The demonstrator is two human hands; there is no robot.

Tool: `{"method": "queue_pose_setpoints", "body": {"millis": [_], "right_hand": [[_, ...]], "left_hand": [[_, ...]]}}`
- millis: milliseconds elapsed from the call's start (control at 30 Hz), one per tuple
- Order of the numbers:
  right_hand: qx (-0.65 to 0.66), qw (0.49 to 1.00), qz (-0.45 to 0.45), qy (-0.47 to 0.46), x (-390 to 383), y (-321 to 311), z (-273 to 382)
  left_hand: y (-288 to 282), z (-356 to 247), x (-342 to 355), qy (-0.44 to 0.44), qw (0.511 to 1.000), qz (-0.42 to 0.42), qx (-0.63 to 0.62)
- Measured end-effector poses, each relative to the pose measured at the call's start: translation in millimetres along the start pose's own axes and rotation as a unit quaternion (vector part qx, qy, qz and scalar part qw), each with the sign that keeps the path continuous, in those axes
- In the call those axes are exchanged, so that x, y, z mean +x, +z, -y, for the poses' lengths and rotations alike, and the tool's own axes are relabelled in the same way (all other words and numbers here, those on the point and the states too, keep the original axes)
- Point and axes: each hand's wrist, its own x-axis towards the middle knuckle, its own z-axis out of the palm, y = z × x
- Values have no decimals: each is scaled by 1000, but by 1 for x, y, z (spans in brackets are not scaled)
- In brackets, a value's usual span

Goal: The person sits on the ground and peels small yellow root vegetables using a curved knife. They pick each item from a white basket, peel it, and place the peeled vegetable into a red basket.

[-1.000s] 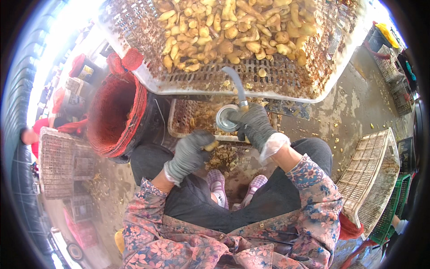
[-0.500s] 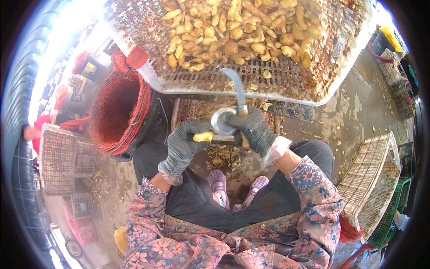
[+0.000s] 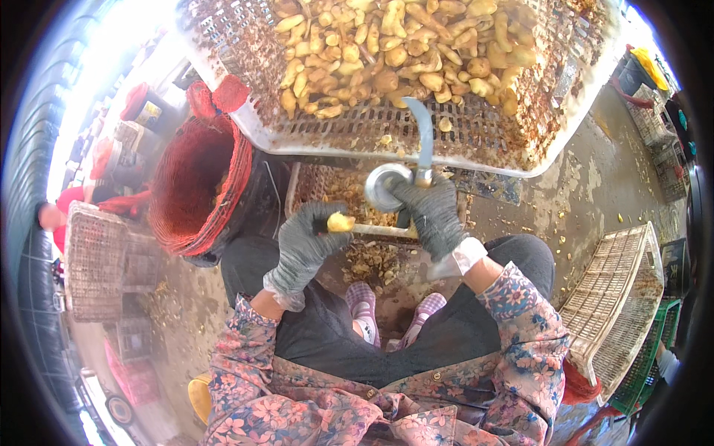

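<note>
My left hand [image 3: 309, 241], in a grey glove, is closed on a stubby yellow root-like piece [image 3: 341, 222], whose kind I cannot make out for sure. Its pale end sticks out past the thumb. My right hand [image 3: 430, 212], gloved too, grips a knife with a curved blade [image 3: 422, 130] pointing away from me over the crate's near rim. A round metal ring or cup [image 3: 387, 187] sits at the right thumb; how it is attached is hidden. Beyond my hands, a large white plastic crate [image 3: 476, 165] holds a heap of similar yellow pieces [image 3: 394, 56] among brown peelings.
A smaller crate [image 3: 372, 230] with scraps lies under my hands. At the left stands a dark bucket [image 3: 256, 193] lined with red netting [image 3: 175, 193]. Stacked dirty crates [image 3: 93, 264] are farther left. A tilted crate [image 3: 610, 290] and a green one [image 3: 654, 364] stand right.
My hands have moved apart. The knife and metal ring shifted right and slightly away from me, leaving the piece in my left hand, which has turned a little.
</note>
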Motion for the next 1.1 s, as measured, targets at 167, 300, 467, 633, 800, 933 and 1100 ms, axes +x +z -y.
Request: {"method": "queue_pose_setpoints", "body": {"millis": [167,300,467,633,800,933,1100], "right_hand": [[-99,993,-39,48,-1,3,6],[30,999,-34,-7,9,-5,4],[48,997,-55,-39,7,-23,3],[32,995,-71,-63,4,-32,15],[35,994,-91,-38,0,-32,11],[35,996,-68,-35,1,-41,-2],[-37,996,-32,-75,10,-50,-15]], "left_hand": [[-1,-3,0,-51,993,29,-101],[-5,-1,-1,22,998,-33,48],[-71,4,20,103,916,-333,200],[-104,18,51,131,844,-361,374],[-38,27,131,93,910,-113,388],[-10,32,201,46,896,24,441],[2,31,229,72,814,91,569]]}}
